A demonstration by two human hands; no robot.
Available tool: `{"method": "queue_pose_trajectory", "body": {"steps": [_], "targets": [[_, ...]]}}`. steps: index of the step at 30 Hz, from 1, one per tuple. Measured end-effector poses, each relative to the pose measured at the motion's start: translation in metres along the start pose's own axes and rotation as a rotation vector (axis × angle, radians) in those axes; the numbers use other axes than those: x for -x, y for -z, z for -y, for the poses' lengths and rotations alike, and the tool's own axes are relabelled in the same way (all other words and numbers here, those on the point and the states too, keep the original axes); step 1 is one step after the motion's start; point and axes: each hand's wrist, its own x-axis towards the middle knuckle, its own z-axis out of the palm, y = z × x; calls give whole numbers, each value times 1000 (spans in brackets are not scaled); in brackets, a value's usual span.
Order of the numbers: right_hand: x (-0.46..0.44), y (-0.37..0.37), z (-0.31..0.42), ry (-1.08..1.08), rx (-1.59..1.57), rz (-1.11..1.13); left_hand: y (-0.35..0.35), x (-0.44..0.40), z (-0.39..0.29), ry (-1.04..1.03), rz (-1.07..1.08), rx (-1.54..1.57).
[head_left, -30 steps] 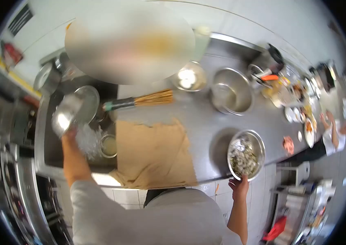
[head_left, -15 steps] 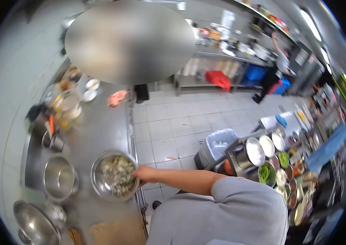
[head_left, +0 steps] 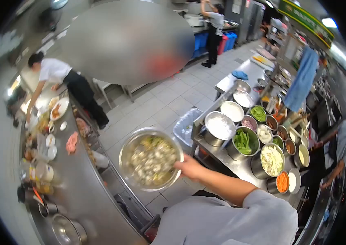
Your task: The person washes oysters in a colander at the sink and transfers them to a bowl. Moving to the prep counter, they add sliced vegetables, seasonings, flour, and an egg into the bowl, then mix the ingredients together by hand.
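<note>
Head view, right hand (head_left: 189,166), fingers closed on steel bowl (head_left: 128,150), now past the counter (head_left: 79,179), left hand unseen

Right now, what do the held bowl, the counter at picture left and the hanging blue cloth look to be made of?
The bowl in the right hand: probably stainless steel, from its silvery, reflective wall. The counter: likely steel too, duller, with soft grey reflections. The hanging blue cloth: fabric, by its limp drape; fibre unclear.
</note>
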Motion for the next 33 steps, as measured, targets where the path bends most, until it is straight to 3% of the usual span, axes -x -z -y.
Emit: {"method": "queue_pose_trajectory", "body": {"steps": [3,5,7,9,11,12,14,15,17,19,20,22,24,25,27,28,30,33], "targets": [[36,84,25,144,-150,-253,-24,49,-73,-272,-70,-109],[82,117,55,267,-451,-397,-56,79,-124,-545,11,-35],[103,182,38,301,-461,-611,-104,102,-181,-923,200,221],[132,242,23,355,-471,-687,-50,208,-320,-1112,696,176],[160,281,14,424,-523,-861,-16,289,-418,-1095,1121,81],[176,290,15,484,-561,-959,-26,310,-445,-1147,1151,72],[206,301,22,576,-629,-1119,-50,349,-492,-954,1709,480],[220,319,9,583,-647,-1149,-65,373,-511,-983,1730,467],[246,349,-17,580,-710,-1173,-113,423,-534,-485,2200,1052],[275,355,-24,621,-844,-1247,-206,463,-561,-116,1904,455],[290,356,-29,668,-827,-1317,-221,482,-569,-131,1899,428],[319,365,-50,711,-800,-1392,-247,525,-582,-998,1562,243],[352,374,-92,743,-808,-1456,-262,577,-598,-1760,1053,57],[359,366,-93,731,-807,-1474,-250,607,-614,-1814,1018,196],[371,348,-84,753,-817,-1767,-180,684,-657,-1953,920,443],[374,338,-90,725,-816,-1780,-143,722,-670,-2047,861,538],[379,323,-97,802,-846,-1960,-124,787,-688,-2078,1065,721],[381,285,-93,822,-887,-2045,-105,887,-690,-1974,1779,693]]}}
